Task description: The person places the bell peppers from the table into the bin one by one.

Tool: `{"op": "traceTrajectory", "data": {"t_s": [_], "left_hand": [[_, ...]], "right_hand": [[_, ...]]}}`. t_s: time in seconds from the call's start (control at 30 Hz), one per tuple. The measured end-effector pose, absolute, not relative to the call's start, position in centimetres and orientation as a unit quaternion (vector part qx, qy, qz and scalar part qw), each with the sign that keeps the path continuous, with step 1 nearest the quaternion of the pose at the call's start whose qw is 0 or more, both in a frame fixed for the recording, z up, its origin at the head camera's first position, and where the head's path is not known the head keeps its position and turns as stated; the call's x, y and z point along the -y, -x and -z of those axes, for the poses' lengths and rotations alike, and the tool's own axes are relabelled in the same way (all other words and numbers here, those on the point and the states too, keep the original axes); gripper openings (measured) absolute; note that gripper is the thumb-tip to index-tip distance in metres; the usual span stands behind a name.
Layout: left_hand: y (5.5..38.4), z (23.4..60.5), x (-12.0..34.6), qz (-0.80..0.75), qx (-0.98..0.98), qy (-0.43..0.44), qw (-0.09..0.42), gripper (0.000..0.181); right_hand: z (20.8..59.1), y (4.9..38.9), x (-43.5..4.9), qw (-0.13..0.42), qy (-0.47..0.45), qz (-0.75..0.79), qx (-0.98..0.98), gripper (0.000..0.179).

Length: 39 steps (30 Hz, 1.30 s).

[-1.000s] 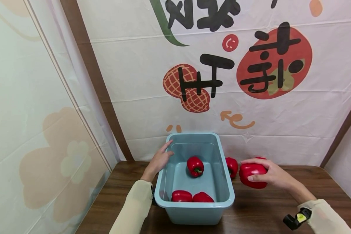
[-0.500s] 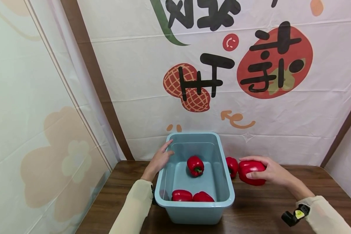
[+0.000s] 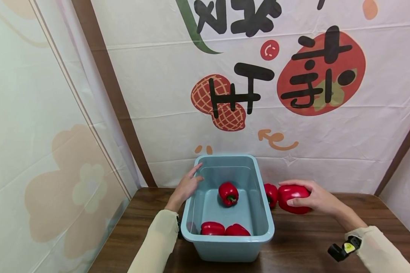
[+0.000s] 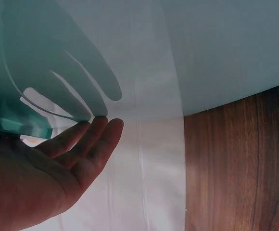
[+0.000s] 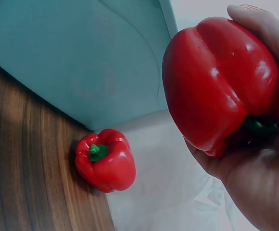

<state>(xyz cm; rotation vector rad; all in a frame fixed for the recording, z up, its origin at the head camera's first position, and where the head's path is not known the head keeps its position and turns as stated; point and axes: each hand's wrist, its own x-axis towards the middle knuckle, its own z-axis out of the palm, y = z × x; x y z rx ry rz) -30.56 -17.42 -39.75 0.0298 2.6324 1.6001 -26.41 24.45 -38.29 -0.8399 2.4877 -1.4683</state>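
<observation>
My right hand [image 3: 322, 201] grips a red bell pepper [image 3: 294, 199] to the right of the blue bin [image 3: 268, 227], thumb in front and fingers over the top. The right wrist view shows this pepper's green stem turned toward the palm. Another bell pepper [image 5: 106, 161] rests on the table against the bin's right side. My left hand [image 3: 186, 187] rests at the bin's left rim; in the left wrist view its fingers [image 4: 98, 149] lie fairly straight against the outer wall. Inside the bin are a bell pepper [image 3: 228, 194] at the middle and two more, one bell pepper [image 3: 212, 228] and another [image 3: 237, 230], at the near end.
The bin stands on a dark wooden table [image 3: 311, 242]. Behind it hangs a white printed cloth [image 3: 164, 132], close to the bin's far end. A pale curtain [image 3: 71, 170] with a flower print borders the left side.
My right hand has risen slightly and shifted a little left with the bell pepper in its grip. The left hand and the bin have stayed in place.
</observation>
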Motion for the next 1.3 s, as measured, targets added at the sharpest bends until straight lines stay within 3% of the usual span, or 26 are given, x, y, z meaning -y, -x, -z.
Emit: {"op": "traceTrajectory", "data": {"t_s": [1.3], "left_hand": [[30.4,39.7,17.5,-0.526,-0.85,-0.011,0.034,0.057]], "right_hand": [[35.9,27.3,-22.4,0.046,0.298,0.473,-0.828,0.062]]}}
